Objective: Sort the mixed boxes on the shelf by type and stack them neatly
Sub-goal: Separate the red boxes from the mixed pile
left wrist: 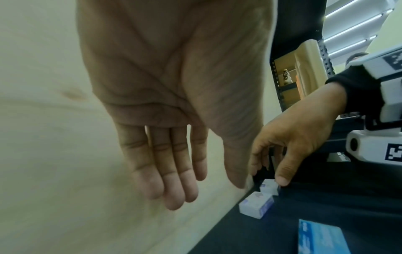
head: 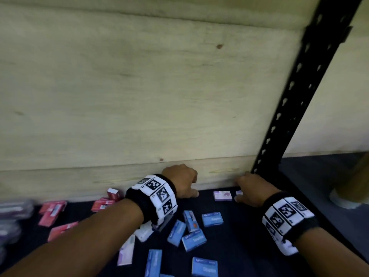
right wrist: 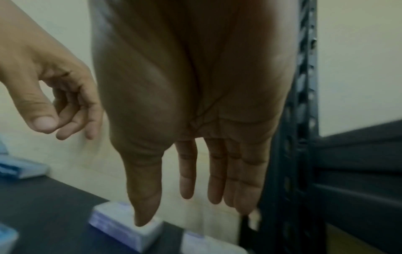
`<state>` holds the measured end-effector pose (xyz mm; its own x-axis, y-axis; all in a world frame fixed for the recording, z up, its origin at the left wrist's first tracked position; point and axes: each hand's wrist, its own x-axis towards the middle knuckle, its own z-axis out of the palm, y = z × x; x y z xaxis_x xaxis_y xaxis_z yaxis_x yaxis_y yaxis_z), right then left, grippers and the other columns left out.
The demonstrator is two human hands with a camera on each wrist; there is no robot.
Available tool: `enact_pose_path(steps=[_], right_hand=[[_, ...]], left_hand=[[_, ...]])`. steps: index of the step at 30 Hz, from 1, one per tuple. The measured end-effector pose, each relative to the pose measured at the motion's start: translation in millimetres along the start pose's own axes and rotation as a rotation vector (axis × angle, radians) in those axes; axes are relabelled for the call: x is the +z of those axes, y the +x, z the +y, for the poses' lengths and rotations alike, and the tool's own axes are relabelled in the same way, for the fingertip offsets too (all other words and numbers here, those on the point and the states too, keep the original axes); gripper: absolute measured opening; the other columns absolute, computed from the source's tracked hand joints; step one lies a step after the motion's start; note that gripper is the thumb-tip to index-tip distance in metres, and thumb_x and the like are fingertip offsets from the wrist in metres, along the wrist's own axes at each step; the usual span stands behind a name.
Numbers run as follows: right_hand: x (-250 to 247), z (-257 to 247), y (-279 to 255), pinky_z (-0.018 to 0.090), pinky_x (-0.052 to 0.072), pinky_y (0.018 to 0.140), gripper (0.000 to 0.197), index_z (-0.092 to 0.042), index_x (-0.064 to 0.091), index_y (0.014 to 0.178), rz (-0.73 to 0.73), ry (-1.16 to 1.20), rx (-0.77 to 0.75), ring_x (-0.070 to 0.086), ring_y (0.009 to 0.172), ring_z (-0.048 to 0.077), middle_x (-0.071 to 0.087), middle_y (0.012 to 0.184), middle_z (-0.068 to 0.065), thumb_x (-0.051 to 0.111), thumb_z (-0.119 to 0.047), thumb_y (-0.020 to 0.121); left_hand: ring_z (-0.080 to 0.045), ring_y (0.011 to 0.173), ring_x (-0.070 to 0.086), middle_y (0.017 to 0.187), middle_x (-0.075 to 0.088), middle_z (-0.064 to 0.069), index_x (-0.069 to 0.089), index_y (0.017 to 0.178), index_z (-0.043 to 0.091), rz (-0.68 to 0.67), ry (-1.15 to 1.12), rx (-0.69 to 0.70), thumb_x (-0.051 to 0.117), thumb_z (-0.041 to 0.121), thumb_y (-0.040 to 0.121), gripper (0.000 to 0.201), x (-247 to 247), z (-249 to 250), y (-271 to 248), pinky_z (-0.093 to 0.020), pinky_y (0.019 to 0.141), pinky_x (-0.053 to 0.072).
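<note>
Two hands are seen low over the dark shelf (head: 249,236), close to the pale wooden back panel (head: 139,86). The left hand (head: 180,181) is held with fingers straight and loosely spread in its own wrist view, nothing being gripped; from the head view its fingers are hidden behind the knuckles. The right hand (head: 252,189) is likewise shown with fingers extended and slightly apart in the right wrist view, its thumb reaching down to, or just above, a pale lilac box (right wrist: 128,225); contact cannot be confirmed. Two lilac boxes are counted by the back panel: one lying flat between the hands (head: 223,196), and a second (head: 239,192) largely covered by the right hand. Two more whitish-lilac boxes (head: 125,250) are partly hidden under the left forearm. Seven blue boxes (head: 212,219) are counted, scattered at mixed angles in the middle of the shelf, three of them cut off by the lower frame edge. Roughly six red boxes (head: 53,208) lie at the left near the back panel, though blur makes the count uncertain. At the far left, some purplish packs (head: 14,208) are too smeared to be identified. A black perforated upright (head: 295,96) rises at the right. Printing on the boxes is illegible.
</note>
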<state>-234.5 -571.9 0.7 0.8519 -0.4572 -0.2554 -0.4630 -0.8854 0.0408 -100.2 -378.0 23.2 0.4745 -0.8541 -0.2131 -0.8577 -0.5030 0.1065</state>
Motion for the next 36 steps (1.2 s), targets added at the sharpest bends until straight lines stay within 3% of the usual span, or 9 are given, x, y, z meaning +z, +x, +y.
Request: enact_pose_path(steps=[3,7,10,13,16,19,24,32,36], right_hand=[[-13,-37,-7,0.031,0.043,0.098,0.048,-0.023,0.053,0.129,0.011,0.004,-0.149,0.051,0.120,0.027,0.051,0.130,0.008,0.066,-0.044,0.088],[-29,-102,-20,0.029,0.043,0.089,0.046,-0.023,0.054,0.130,-0.009,0.053,-0.350,0.056,0.113,0.022,0.058,0.125,0.003,0.066,-0.042,0.091],[-32,-150,-32,0.030,0.045,0.086,0.042,-0.023,0.056,0.127,0.011,0.094,-0.464,0.058,0.110,0.023,0.060,0.123,0.003,0.066,-0.040,0.091],[-24,-193,-43,0.032,0.046,0.089,0.037,-0.022,0.059,0.124,-0.006,0.092,-0.567,0.058,0.111,0.024,0.061,0.123,0.004,0.066,-0.036,0.091],[-13,-228,-55,0.029,0.043,0.082,0.035,-0.020,0.062,0.122,-0.064,0.049,-0.636,0.059,0.108,0.024,0.064,0.119,0.005,0.067,-0.032,0.089],[-5,-248,-62,0.026,0.037,0.079,0.044,-0.020,0.060,0.124,-0.134,0.019,-0.639,0.058,0.110,0.023,0.063,0.120,0.003,0.073,-0.035,0.085],[5,-255,-72,0.031,0.042,0.081,0.065,-0.017,0.050,0.127,-0.190,-0.043,-0.550,0.056,0.113,0.027,0.059,0.124,0.006,0.080,-0.043,0.076],[14,-257,-80,0.039,0.048,0.093,0.069,-0.014,0.048,0.131,-0.181,-0.077,-0.488,0.055,0.115,0.028,0.056,0.128,0.008,0.079,-0.043,0.077],[12,-261,-82,0.039,0.048,0.090,0.064,-0.012,0.051,0.128,-0.160,-0.109,-0.487,0.055,0.115,0.029,0.057,0.127,0.010,0.079,-0.040,0.078]], left_hand=[[-0.022,0.106,0.057,0.117,0.060,-0.002,0.055,0.126,0.022,-0.023,0.025,-0.036,0.062,0.052,0.088,0.048,-10,-27,-39,-0.028,0.078,0.043],[-0.019,0.099,0.059,0.113,0.062,0.002,0.057,0.121,0.025,-0.039,0.006,-0.160,0.061,0.054,0.087,0.045,-22,-69,-95,-0.032,0.085,0.048],[-0.017,0.094,0.058,0.111,0.064,0.004,0.060,0.116,0.027,-0.033,-0.002,-0.252,0.061,0.052,0.087,0.039,-23,-94,-136,-0.030,0.083,0.049],[-0.020,0.100,0.060,0.113,0.064,0.002,0.063,0.115,0.027,-0.075,0.031,-0.312,0.060,0.050,0.088,0.035,-9,-110,-170,-0.029,0.080,0.047],[-0.022,0.104,0.060,0.117,0.064,0.001,0.062,0.116,0.029,-0.132,0.014,-0.330,0.065,0.050,0.085,0.038,14,-118,-193,-0.030,0.083,0.047],[-0.022,0.104,0.060,0.117,0.063,0.000,0.061,0.120,0.029,-0.150,-0.026,-0.288,0.069,0.048,0.082,0.043,32,-118,-203,-0.031,0.086,0.049],[-0.020,0.105,0.059,0.120,0.062,0.001,0.056,0.130,0.027,-0.141,-0.070,-0.209,0.070,0.043,0.083,0.052,48,-105,-202,-0.028,0.081,0.045],[-0.024,0.106,0.059,0.119,0.062,-0.002,0.060,0.120,0.025,-0.149,0.020,-0.227,0.069,0.038,0.085,0.039,55,-98,-194,-0.034,0.081,0.046],[-0.025,0.106,0.060,0.120,0.061,-0.002,0.061,0.120,0.022,-0.214,0.090,-0.253,0.068,0.039,0.086,0.039,48,-103,-202,-0.035,0.083,0.049]])
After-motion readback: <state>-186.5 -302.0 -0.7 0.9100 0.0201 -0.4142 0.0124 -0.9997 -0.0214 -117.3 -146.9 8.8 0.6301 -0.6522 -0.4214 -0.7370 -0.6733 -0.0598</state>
